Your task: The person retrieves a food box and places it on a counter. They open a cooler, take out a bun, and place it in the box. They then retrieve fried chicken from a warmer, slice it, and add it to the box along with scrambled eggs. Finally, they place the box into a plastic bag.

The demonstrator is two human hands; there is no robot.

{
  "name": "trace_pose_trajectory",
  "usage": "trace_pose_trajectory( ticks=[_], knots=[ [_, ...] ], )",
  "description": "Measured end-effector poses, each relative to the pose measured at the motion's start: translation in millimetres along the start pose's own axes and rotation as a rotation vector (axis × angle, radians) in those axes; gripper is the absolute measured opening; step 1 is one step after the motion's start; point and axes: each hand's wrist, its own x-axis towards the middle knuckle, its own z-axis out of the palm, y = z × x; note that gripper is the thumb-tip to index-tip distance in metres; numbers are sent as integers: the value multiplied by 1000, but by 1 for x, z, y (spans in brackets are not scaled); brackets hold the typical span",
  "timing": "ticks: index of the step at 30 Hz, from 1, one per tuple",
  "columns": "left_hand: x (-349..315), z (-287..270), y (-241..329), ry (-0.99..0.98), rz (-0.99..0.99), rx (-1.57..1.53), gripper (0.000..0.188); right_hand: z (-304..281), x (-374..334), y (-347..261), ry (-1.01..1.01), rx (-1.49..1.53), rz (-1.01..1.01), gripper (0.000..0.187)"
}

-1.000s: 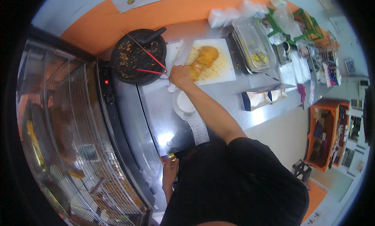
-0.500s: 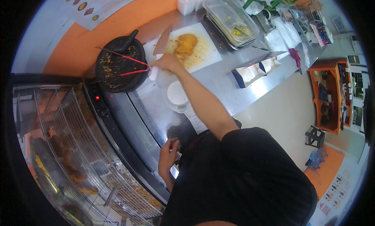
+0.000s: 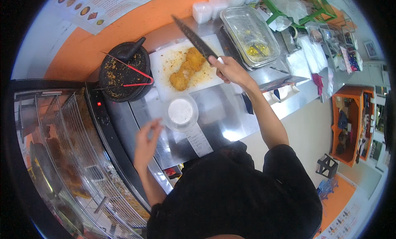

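Note:
My right hand is closed around the white handle of a large kitchen knife. Its blade points up and left, raised over the white cutting board. Golden breaded fried pieces lie on the board among crumbs, apart from the blade as far as I can see. My left hand is empty and a little blurred, with its fingers apart. It hovers over the steel counter, nearest to a round clear container with something white in it. Beside that container lies a printed paper slip.
Left of the board stands a dark stone mortar with a pestle and red-handled tongs across it. A glass dish with yellow bits sits at the back right. A wire-racked cabinet is at the left.
My right hand has lifted the knife off the board's left side and moved right. My left hand has come up and forward from near my body. The fried food now shows as separate pieces.

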Motion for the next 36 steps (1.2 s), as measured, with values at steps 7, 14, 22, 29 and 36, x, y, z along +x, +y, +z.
trace_pose_trajectory(
  ticks=[7, 14, 22, 29, 36],
  knots=[
    [273, 47, 51, 364, 561, -19, 19, 11, 72, 49, 193, -343, -9, 98],
    [421, 102, 9, 35, 524, 336, 36, 15, 91, 61, 125, -387, 108, 91],
    [434, 137, -68, 126, 605, 400, 48, 27, 99, 66, 157, -511, 130, 79],
    [435, 123, -51, 62, 672, 474, 49, 26, 91, 49, 166, -466, 91, 77],
    [462, 135, -19, -37, 669, 401, 49, 12, 75, 50, 214, -345, 86, 80]
  ],
)
